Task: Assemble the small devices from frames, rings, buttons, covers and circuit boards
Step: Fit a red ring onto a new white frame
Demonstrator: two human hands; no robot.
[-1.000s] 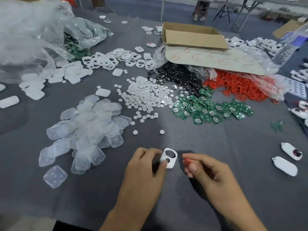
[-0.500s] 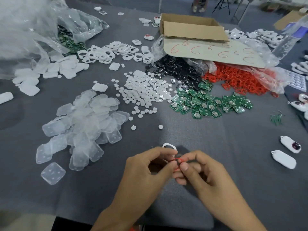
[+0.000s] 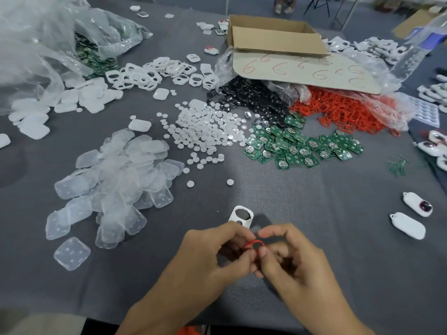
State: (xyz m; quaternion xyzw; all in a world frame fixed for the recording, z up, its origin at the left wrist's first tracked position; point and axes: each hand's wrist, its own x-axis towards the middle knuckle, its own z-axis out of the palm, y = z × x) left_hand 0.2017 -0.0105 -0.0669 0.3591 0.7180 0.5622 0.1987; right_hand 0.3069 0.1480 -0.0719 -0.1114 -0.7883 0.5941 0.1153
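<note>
— What has changed for us since a second ago?
— Our left hand (image 3: 212, 257) then pinched the white frame (image 3: 240, 215), with our right hand (image 3: 297, 262) off to the side holding the red ring (image 3: 254, 245).
— And now?
— Our hands have come together, and both pinch the ring, which shows as an open loop between our fingertips. The frame has left our grip and lies on the bench (image 3: 314, 201), just beyond the left fingers.
</note>
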